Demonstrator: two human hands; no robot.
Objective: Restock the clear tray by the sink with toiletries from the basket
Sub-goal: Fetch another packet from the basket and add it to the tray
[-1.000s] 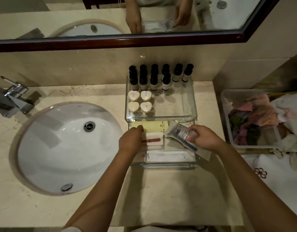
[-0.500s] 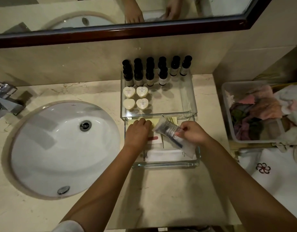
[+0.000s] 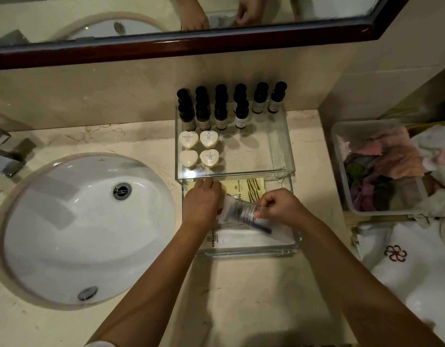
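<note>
A two-tier clear tray point(image 3: 282, 156) stands on the counter right of the sink. Its upper tier holds several dark small bottles point(image 3: 221, 113) and heart-shaped soaps point(image 3: 199, 149). The lower drawer point(image 3: 246, 251) is pulled out toward me and holds flat packets, one yellow point(image 3: 246, 187) and one white point(image 3: 239, 239). My right hand point(image 3: 281, 206) pinches a clear plastic sachet point(image 3: 241, 212) with dark print, low over the drawer. My left hand point(image 3: 202, 201) rests inside the drawer's left part, fingers pointing to the upper tier; what lies under it is hidden.
A white oval sink point(image 3: 73, 226) fills the left, with a chrome tap point(image 3: 1, 154) at its far left. A clear plastic basket point(image 3: 341, 171) with pink and green cloths sits at the right. White embroidered linen point(image 3: 404, 259) lies below it. A framed mirror point(image 3: 191, 46) runs along the wall.
My right hand has brought the sachet down and leftward, closer to my left hand and lower into the drawer. My left hand has slid a little farther in toward the upper tier.
</note>
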